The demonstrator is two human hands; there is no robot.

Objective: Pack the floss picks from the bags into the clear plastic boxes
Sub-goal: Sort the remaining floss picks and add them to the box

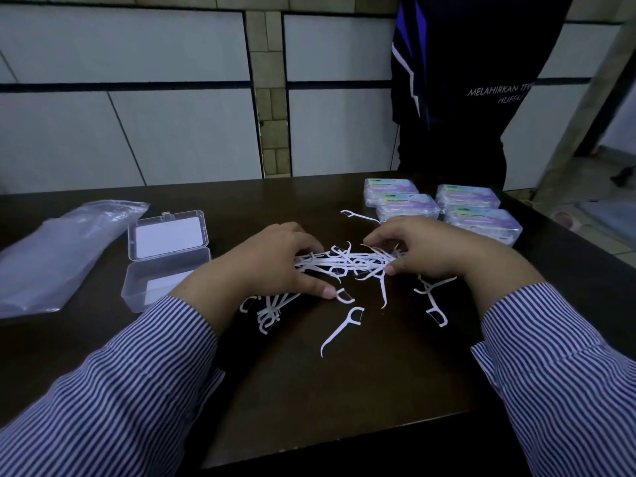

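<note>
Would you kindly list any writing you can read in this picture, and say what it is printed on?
"MELAHIRKAN" on the dark shirt of the person across the table; the next word is cut off.
"HUFFA", partly hidden, on the line below.
Labels on the four closed boxes: too blurred to read.
Open box and bag: no text.

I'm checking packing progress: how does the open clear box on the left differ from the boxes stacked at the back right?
The open clear box has its lid up and no floss picks inside; the stacked boxes are closed. The open box stands alone beside the plastic bag; the stacked boxes sit together, apparently four, some overlapping. The open box shows plain white panels; the stacked boxes show coloured labels. All rest on the dark table.
</note>
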